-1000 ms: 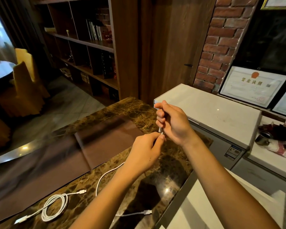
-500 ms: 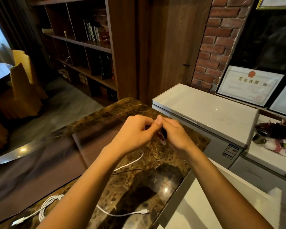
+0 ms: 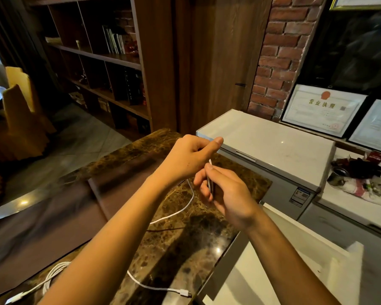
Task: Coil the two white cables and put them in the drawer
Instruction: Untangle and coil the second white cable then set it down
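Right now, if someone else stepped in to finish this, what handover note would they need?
Left hand: grip on the cable being wound.
Right hand: pinches its first loops.
Its tail and plug lie on the marble counter.
The other cable lies coiled at the counter's near left corner.
Drawer stands open; no cable seen in it.
Done: one coil. Left: finish this coil, put both in the drawer.

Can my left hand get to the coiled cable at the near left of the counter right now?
Probably, once freed: the coiled cable lies on the counter close beside that forearm, but the left hand grips the other cable.
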### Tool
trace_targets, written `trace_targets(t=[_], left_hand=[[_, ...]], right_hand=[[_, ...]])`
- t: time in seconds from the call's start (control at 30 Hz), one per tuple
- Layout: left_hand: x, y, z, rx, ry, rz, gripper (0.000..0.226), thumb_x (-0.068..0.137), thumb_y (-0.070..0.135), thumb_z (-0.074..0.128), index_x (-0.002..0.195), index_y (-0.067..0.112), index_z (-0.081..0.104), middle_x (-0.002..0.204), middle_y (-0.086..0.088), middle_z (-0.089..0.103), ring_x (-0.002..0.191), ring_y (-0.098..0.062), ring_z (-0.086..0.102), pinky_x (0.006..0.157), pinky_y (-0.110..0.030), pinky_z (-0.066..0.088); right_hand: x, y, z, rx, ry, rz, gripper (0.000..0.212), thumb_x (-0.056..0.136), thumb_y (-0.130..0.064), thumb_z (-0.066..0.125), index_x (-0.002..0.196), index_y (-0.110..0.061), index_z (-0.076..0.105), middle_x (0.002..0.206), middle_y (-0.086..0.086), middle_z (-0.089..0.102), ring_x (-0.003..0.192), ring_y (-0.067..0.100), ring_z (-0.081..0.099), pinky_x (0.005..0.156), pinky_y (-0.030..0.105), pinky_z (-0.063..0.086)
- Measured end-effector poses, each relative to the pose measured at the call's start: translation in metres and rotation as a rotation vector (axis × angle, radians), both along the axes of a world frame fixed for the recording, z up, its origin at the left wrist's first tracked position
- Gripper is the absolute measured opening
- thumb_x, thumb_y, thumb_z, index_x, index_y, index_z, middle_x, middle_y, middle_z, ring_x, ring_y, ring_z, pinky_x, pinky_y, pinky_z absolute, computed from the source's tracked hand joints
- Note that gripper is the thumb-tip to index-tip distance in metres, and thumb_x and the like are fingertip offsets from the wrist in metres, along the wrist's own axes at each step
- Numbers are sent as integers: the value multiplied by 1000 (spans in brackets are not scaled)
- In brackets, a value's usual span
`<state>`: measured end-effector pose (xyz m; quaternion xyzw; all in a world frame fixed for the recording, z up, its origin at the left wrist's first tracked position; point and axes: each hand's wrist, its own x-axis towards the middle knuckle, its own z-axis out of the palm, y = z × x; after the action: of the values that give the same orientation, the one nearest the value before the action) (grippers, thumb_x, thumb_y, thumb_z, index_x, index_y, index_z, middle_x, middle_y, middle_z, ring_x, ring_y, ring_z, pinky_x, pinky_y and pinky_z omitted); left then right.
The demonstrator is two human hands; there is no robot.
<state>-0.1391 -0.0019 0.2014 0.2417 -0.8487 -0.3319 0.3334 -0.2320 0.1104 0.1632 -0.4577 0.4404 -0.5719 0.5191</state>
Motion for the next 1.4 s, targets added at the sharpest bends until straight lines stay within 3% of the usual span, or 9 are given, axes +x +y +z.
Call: trace_targets(t=[0.13, 0.33, 0.5, 0.57, 0.7, 0.77, 0.93, 1.1, 1.4], left_hand=[[0, 5, -11, 133, 129, -24, 61, 104, 42, 50, 52, 9, 46, 50, -9, 36, 48, -24, 31, 52, -46, 35], [4, 8, -12, 127, 217, 5, 62, 101, 46, 51, 53, 8, 47, 49, -14, 40, 47, -22, 37, 53, -49, 42], [10, 6, -19, 106, 248, 27, 65, 101, 48, 51, 57, 0, 48, 54, -23, 44, 50, -37, 39, 51, -47, 39], [11, 8, -24, 153, 265, 33, 67, 101, 48, 50, 55, -1, 45, 52, -24, 41, 48, -34, 36, 51, -44, 37], [8, 21, -43, 344, 380, 83, 60, 106, 37, 46, 48, 25, 46, 44, 8, 46, 42, -6, 42, 47, -22, 35], [10, 25, -52, 384, 418, 111, 56, 108, 33, 43, 53, 28, 52, 45, 10, 53, 41, -1, 48, 45, -13, 38], [17, 38, -66, 370, 487, 103, 39, 107, 20, 47, 73, 27, 67, 62, 12, 65, 61, 1, 58, 60, -15, 46], [15, 50, -91, 171, 288, 232, 35, 100, 3, 51, 65, 6, 50, 60, 7, 45, 57, -3, 34, 53, -23, 28], [25, 62, -82, -32, 117, 206, 37, 102, 29, 43, 67, 40, 35, 57, 21, 44, 53, 1, 40, 53, -9, 30]], right_hand=[[-2, 6, 5, -43, -91, 70, 37, 108, -33, 39, 83, -17, 62, 62, -5, 45, 56, 10, 43, 53, 24, 40], [-1, 10, 9, -29, -46, 21, 34, 103, -40, 42, 82, -21, 61, 58, -10, 41, 49, 6, 40, 47, 21, 38], [2, 9, 9, 5, -104, 22, 33, 101, -39, 45, 81, -22, 64, 58, -10, 42, 49, 6, 38, 45, 20, 36], [5, 7, 10, 18, -182, 54, 31, 101, -38, 46, 83, -19, 62, 59, -8, 41, 49, 7, 37, 45, 21, 36], [8, 0, 14, 28, -308, 84, 34, 105, -34, 44, 83, -15, 60, 61, -5, 42, 53, 9, 39, 49, 23, 38], [9, -2, 15, 41, -327, 91, 36, 108, -32, 40, 83, -14, 59, 62, -4, 43, 55, 10, 40, 52, 24, 38], [6, -9, 29, 26, -441, 120, 32, 106, -30, 40, 90, -9, 58, 65, -2, 45, 58, 11, 44, 55, 25, 42], [-1, -20, 44, 40, -467, 99, 29, 106, -31, 41, 97, -9, 58, 66, -1, 45, 58, 11, 42, 55, 26, 41], [-6, -29, 43, 61, -457, 38, 29, 107, -31, 40, 97, -10, 57, 67, -2, 43, 59, 10, 38, 55, 25, 37]])
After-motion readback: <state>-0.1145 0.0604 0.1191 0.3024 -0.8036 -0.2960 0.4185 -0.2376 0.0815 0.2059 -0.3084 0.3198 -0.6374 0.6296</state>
